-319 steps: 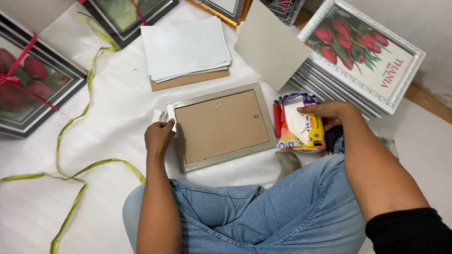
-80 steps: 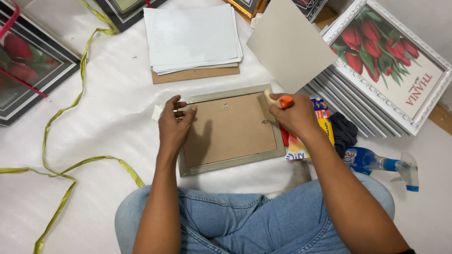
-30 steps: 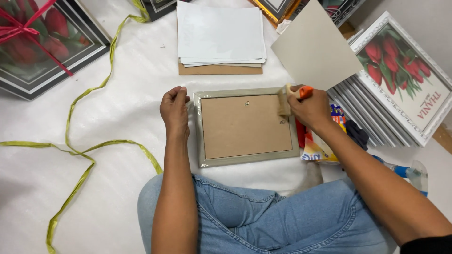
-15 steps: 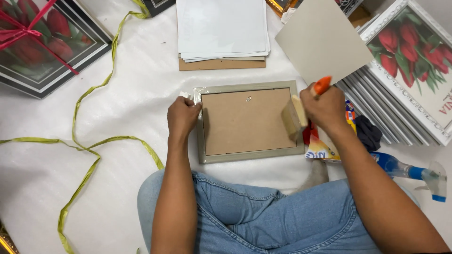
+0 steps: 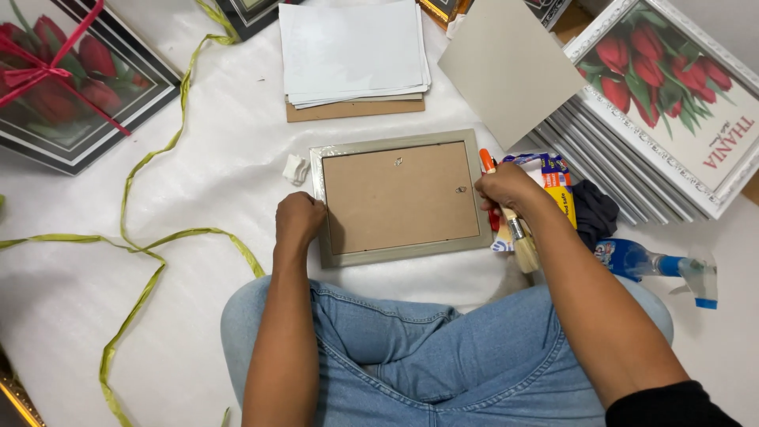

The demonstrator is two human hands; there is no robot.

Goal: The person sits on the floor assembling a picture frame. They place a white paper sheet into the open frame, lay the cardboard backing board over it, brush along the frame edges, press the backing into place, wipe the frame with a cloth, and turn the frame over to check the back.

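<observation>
A silver picture frame (image 5: 403, 255) lies face down on the white sheet in front of my crossed legs, its brown backing board (image 5: 395, 198) up. My left hand (image 5: 299, 220) grips the frame's left edge. My right hand (image 5: 506, 186) closes its fingers on the right edge, near a small metal clip (image 5: 461, 190). An orange-handled tool (image 5: 486, 162) and a pale-bristled brush (image 5: 523, 247) lie beside the frame, partly under my right hand and wrist. A small white lump (image 5: 296, 168) sits at the frame's upper left corner.
A stack of white sheets (image 5: 352, 51) on brown board lies beyond the frame, next to a grey card (image 5: 510, 67). A tulip print (image 5: 680, 103) tops stacked frames at right. A dark cloth (image 5: 593, 213), spray bottle (image 5: 648, 261), green ribbon (image 5: 142, 237) and ribboned picture (image 5: 63, 79) surround me.
My right hand has come down from above the frame's corner to its right edge; the brush and orange tool now lie beside the frame. My left hand slid lower along the left edge.
</observation>
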